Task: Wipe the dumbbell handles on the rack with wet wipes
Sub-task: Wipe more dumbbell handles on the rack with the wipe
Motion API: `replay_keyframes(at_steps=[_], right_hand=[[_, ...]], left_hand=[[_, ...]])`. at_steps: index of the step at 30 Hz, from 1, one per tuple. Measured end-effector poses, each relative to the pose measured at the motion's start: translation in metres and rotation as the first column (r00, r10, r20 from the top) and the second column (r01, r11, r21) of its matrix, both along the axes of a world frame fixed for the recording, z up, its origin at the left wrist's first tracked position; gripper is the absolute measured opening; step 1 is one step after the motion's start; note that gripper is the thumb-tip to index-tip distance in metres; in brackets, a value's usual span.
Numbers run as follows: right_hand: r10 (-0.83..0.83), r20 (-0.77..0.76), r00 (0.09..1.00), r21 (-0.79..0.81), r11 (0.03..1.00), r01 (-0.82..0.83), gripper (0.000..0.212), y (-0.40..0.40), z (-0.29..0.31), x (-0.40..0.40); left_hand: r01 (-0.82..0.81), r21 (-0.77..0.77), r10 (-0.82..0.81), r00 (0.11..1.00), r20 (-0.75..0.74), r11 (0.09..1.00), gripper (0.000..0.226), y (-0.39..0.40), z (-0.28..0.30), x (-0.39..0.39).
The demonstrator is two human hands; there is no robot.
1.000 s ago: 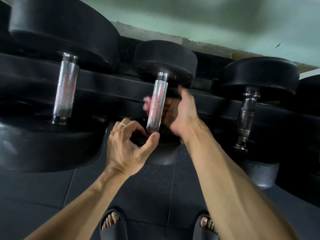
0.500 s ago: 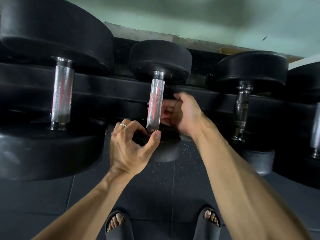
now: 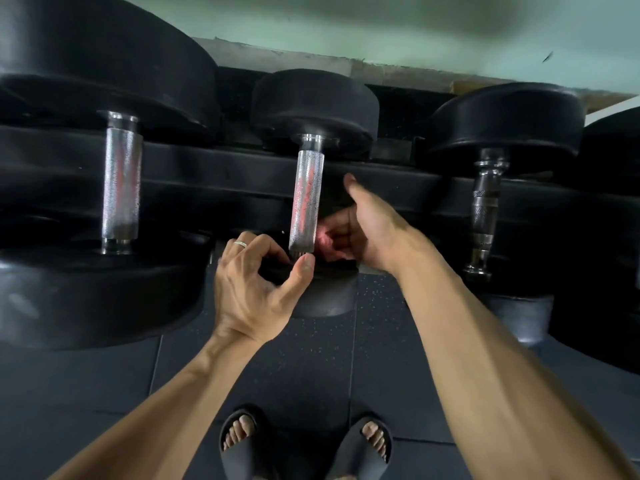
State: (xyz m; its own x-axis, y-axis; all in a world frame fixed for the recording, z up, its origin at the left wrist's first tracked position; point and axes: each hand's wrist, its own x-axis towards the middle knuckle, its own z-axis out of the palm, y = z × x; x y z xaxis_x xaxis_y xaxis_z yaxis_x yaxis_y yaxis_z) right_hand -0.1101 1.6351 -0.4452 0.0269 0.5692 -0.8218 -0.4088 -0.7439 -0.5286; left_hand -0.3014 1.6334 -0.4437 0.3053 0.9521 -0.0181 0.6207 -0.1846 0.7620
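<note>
Three dumbbells lie on the black rack (image 3: 207, 174). The middle dumbbell's knurled steel handle (image 3: 306, 199) shows reddish streaks. My left hand (image 3: 256, 289) grips the top edge of its near black head (image 3: 329, 296) between thumb and curled fingers; a ring is on one finger. My right hand (image 3: 367, 226) sits just right of the handle's lower part, thumb pointing up and fingers curled in against the steel. No wet wipe shows; whatever those fingers hold is hidden. The left dumbbell handle (image 3: 121, 181) and the darker right dumbbell handle (image 3: 486, 206) are untouched.
Large black weight heads crowd the left (image 3: 86, 289) and far right (image 3: 609, 237). Below is dark speckled rubber flooring (image 3: 311, 368). My feet in dark slides (image 3: 242, 441) stand close to the rack. A pale green wall (image 3: 415, 32) rises behind.
My right hand has slid down the middle handle from near its top to its lower part. The left hand has kept its grip on the near head.
</note>
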Motion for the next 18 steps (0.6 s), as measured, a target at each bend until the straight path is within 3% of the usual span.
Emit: replay_keyframes(at_steps=[7, 11, 15, 17, 18], right_hand=[[-0.330, -0.068, 0.942, -0.023, 0.944, 0.329, 0.072, -0.028, 0.034, 0.011], [-0.381, -0.176, 0.907, 0.067, 0.915, 0.398, 0.077, -0.045, 0.066, 0.004], [-0.409, -0.183, 0.894, 0.108, 0.895, 0.432, 0.080, -0.052, 0.086, -0.018], [-0.416, -0.172, 0.893, 0.106, 0.894, 0.436, 0.081, -0.051, 0.092, -0.034], [-0.410, -0.164, 0.897, 0.113, 0.896, 0.430, 0.081, -0.051, 0.093, -0.042]], left_hand=[[0.002, -0.030, -0.004, 0.999, -0.050, 1.000, 0.051, -0.004, 0.007, 0.004], [0.037, -0.125, -0.055, 0.988, -0.143, 0.991, 0.054, -0.005, 0.018, 0.009], [0.168, -0.346, -0.147, 0.985, 0.086, 0.923, 0.046, 0.013, 0.050, 0.002], [0.286, -0.335, -0.248, 0.956, 0.155, 0.897, 0.056, 0.025, 0.062, -0.002], [0.328, -0.306, -0.285, 0.942, 0.178, 0.894, 0.049, 0.030, 0.067, -0.003]])
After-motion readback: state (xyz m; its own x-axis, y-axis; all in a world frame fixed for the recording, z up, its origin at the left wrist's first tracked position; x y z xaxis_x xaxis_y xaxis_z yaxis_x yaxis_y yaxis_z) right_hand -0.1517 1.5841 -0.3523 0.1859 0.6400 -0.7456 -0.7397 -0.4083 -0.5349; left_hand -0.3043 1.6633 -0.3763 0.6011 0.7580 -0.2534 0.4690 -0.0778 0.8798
